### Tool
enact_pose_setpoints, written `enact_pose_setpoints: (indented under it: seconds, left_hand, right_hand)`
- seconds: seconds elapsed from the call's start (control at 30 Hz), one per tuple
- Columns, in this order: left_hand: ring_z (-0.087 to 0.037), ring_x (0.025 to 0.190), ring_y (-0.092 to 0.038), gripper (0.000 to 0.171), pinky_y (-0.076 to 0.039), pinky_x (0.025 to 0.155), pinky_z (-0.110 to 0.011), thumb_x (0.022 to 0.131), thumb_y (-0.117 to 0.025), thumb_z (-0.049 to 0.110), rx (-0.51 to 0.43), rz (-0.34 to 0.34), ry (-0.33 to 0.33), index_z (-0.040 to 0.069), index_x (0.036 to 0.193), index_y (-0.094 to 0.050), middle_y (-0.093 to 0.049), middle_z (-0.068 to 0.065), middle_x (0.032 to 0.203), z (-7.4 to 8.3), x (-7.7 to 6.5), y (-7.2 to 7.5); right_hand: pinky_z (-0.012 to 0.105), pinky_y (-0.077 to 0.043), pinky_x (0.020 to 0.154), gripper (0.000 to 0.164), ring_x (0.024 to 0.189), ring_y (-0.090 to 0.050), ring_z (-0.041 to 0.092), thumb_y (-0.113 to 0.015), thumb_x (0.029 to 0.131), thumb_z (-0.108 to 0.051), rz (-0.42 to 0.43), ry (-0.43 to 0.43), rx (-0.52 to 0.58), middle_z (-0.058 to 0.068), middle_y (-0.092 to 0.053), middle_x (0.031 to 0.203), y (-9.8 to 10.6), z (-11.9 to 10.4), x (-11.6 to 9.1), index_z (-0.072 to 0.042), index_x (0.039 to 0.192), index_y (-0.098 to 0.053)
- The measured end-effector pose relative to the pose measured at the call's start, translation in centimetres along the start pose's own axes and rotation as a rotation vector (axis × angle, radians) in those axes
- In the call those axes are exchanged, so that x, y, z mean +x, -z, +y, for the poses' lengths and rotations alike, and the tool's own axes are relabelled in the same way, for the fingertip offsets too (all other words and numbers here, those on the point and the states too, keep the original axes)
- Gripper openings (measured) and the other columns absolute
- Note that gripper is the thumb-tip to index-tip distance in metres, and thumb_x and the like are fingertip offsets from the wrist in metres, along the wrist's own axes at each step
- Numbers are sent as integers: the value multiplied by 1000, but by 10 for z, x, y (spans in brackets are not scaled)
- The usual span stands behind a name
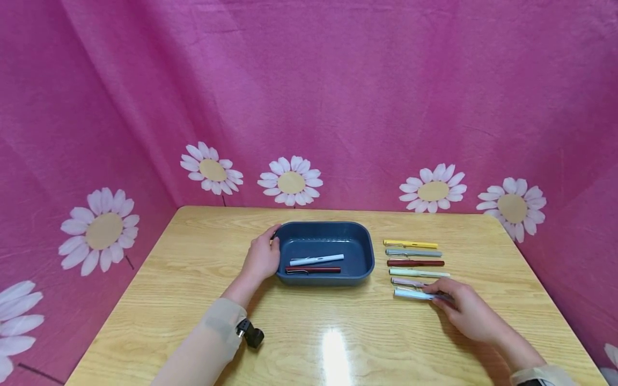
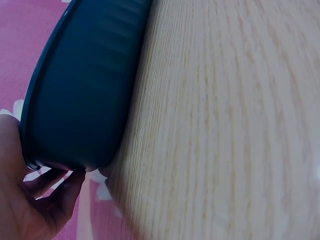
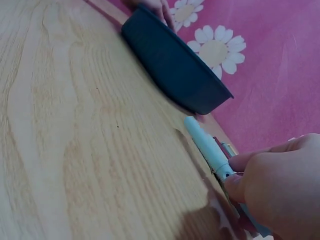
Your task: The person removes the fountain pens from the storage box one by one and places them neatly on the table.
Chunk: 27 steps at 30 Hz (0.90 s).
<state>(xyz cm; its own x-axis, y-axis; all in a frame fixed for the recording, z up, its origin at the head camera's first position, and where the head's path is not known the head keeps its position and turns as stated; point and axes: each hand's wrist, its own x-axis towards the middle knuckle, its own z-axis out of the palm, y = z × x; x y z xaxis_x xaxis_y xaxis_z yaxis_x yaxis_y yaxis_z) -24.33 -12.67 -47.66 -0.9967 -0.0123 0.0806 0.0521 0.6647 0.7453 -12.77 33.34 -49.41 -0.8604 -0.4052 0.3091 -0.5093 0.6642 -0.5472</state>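
A dark blue tray (image 1: 328, 280) sits mid-table with a white pen (image 1: 316, 260) and a dark red pen (image 1: 313, 270) lying in it. My left hand (image 1: 269, 245) grips the tray's left rim; the left wrist view shows its fingers (image 2: 52, 181) curled beneath the tray wall (image 2: 80, 90). To the tray's right lies a row of pens. My right hand (image 1: 441, 297) pinches the nearest one, a light blue pen (image 1: 409, 294), which lies on the wood. The right wrist view shows the fingertips (image 3: 237, 175) closed on this pen (image 3: 205, 145).
The row also holds yellow (image 1: 410, 244), grey (image 1: 412, 252), dark red (image 1: 415, 262), light green (image 1: 419, 273) and pink (image 1: 404, 281) pens. The wooden table (image 1: 193, 257) is hemmed in by pink daisy-print cloth (image 1: 309, 107) at the back and both sides.
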Motion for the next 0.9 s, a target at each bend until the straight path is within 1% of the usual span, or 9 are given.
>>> enact_pose_setpoints:
  seconds: [0.17, 0.23, 0.5, 0.77, 0.9]
  left_hand:
    - [-38, 139, -53, 45, -43, 114, -56, 113, -46, 15, -5, -7, 12, 11, 157, -52, -59, -20, 149, 0, -1, 0]
    - [-38, 139, -53, 45, -43, 114, -56, 113, -46, 16, -7, -10, 16, 11, 157, -52, -59, -20, 149, 0, -1, 0]
    - [-37, 140, -52, 45, -42, 114, -55, 114, -45, 17, -8, -10, 17, 11, 157, -52, -58, -20, 150, 1, 0, 1]
    - [-38, 139, -53, 45, -43, 113, -56, 113, -45, 16, 2, -10, 10, 12, 157, -52, -59, -19, 150, 0, 1, 1]
    - [-38, 139, -53, 45, -43, 113, -56, 113, -45, 16, 3, -6, 6, 12, 157, -52, -59, -20, 149, -1, 1, 1]
  right_hand:
    - [18, -52, 84, 41, 97, -66, 9, -77, 85, 17, 10, 40, -7, -10, -70, 105, -5, 3, -2, -19, 106, -75]
    - [19, -52, 85, 42, 98, -65, 8, -78, 85, 16, 12, 48, -29, -10, -69, 107, -6, 3, -3, -19, 106, -75]
    - [34, -59, 83, 40, 99, -65, 10, -77, 86, 17, -32, 36, -95, -8, -66, 109, -3, 1, 2, -17, 107, -76]
    - [32, -59, 83, 41, 99, -65, 10, -77, 85, 17, -32, 51, -111, -9, -66, 110, -4, 2, 3, -17, 108, -76]
    - [32, -59, 83, 42, 100, -65, 10, -77, 85, 17, -39, 43, -113, -10, -66, 110, -4, 3, 4, -17, 109, -76]
